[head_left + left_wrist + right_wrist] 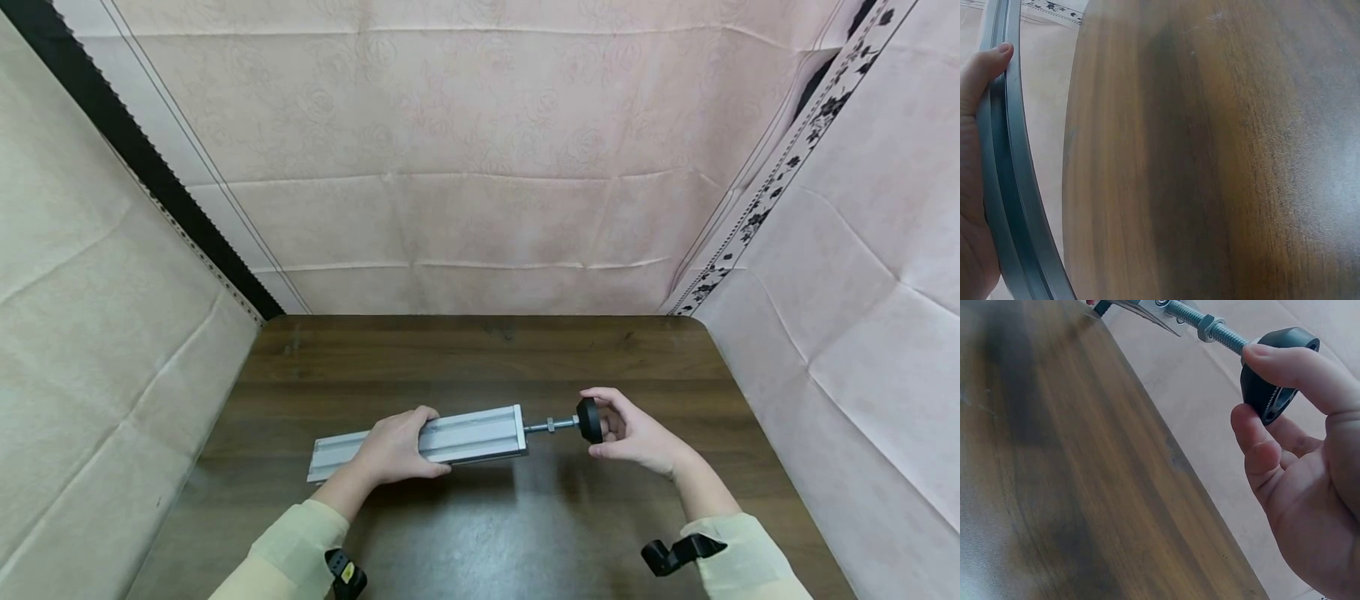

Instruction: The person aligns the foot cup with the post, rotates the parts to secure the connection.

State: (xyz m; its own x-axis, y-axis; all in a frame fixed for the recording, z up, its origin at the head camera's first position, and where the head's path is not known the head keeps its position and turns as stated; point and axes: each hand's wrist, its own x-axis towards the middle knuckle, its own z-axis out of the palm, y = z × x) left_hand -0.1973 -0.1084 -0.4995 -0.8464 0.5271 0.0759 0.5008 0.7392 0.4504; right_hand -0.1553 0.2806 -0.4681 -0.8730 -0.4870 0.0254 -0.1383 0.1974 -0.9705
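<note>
One brown wood-grain tabletop [480,358]. Held above it: long silver grooved metal profile [480,435]. Left hand [396,448] grips its middle, fingers curled round the sides. Right hand [636,435] pinches a round black plastic-looking knob [589,421] between thumb and fingertips, beyond the profile's right end. Silver threaded metal rod [1229,340] joins them; small silver metal hex nut [1208,328] on it.

The place is a makeshift booth; whether it stands in a home or a workshop cannot be told. Creased, pale sheets [480,125] rise beyond the far, left and right edges of a wood-grain table [480,354]. A floral border [795,158] meets its far right corner, a black strip [153,158] its far left.
</note>
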